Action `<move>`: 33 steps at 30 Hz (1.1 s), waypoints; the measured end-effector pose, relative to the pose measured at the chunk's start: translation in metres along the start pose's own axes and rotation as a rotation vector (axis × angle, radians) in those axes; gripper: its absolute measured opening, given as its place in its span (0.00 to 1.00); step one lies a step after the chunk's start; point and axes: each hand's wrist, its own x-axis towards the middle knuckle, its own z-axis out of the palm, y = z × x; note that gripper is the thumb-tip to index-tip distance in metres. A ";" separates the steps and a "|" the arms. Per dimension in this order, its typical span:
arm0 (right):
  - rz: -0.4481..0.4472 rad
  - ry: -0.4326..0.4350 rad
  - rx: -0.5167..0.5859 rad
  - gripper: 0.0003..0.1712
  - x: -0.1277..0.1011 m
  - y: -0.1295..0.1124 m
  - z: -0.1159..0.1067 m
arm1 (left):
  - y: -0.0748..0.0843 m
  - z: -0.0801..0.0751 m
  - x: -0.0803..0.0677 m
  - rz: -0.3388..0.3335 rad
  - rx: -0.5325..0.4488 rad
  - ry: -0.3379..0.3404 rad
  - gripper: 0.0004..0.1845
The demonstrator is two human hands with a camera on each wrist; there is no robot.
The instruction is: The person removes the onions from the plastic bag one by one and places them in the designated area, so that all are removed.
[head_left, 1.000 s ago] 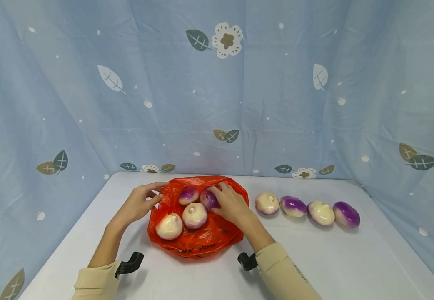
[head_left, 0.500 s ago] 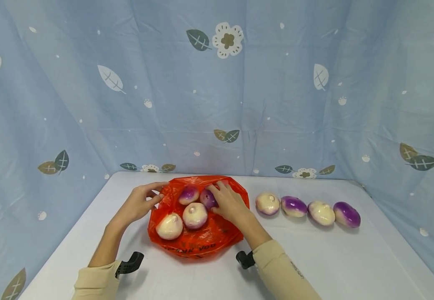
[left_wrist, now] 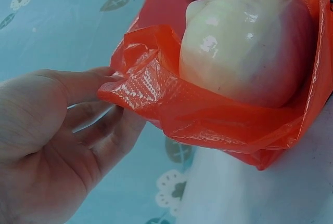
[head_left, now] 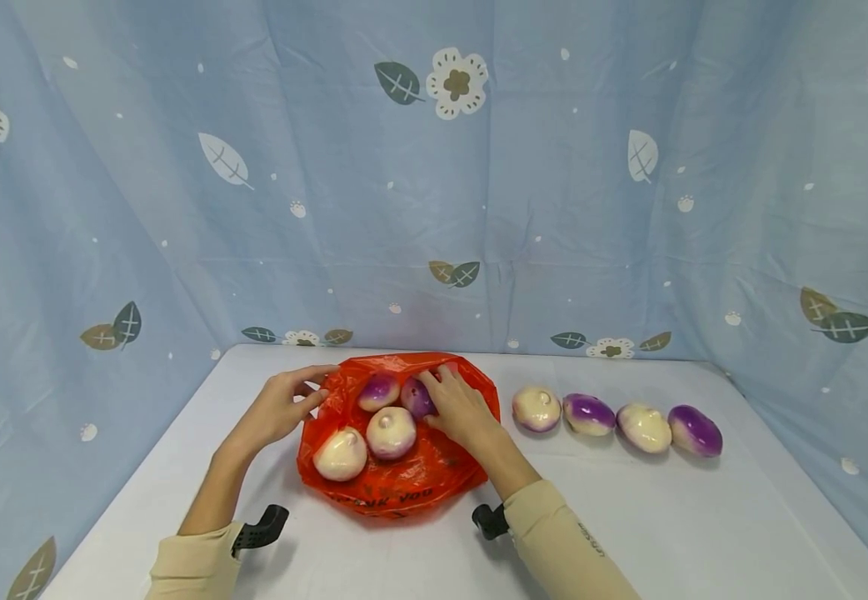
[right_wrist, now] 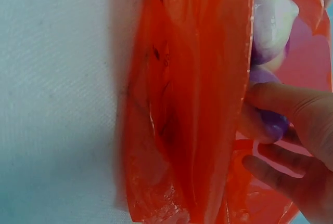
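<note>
An open red plastic bag (head_left: 434, 475) lies in the middle of the table with several purple-and-white turnips inside. My left hand (head_left: 276, 407) pinches the bag's left rim between thumb and fingers, as the left wrist view shows. Inside the bag, my right hand (head_left: 466, 410) grips a purple turnip (head_left: 416, 398) at the back right; its fingers partly cover it. Beside that one sit another purple turnip (head_left: 379, 392), a pale turnip (head_left: 391, 432) in front and a white turnip (head_left: 340, 455) at front left. In the left wrist view the white turnip (left_wrist: 244, 42) fills the bag's mouth.
To the right of the bag, several turnips stand in a row: a pale one (head_left: 536, 409), a purple one (head_left: 589, 415), another pale one (head_left: 643, 428) and a purple one (head_left: 695, 431). A blue patterned curtain (head_left: 434, 183) hangs behind the white table (head_left: 629, 525).
My right forearm has shifted slightly to the left. The left hand keeps its hold on the bag, and the turnips look almost unmoved.
</note>
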 end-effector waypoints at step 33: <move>-0.016 -0.004 0.058 0.38 -0.035 0.008 -0.020 | 0.002 -0.002 0.000 -0.003 -0.004 0.001 0.22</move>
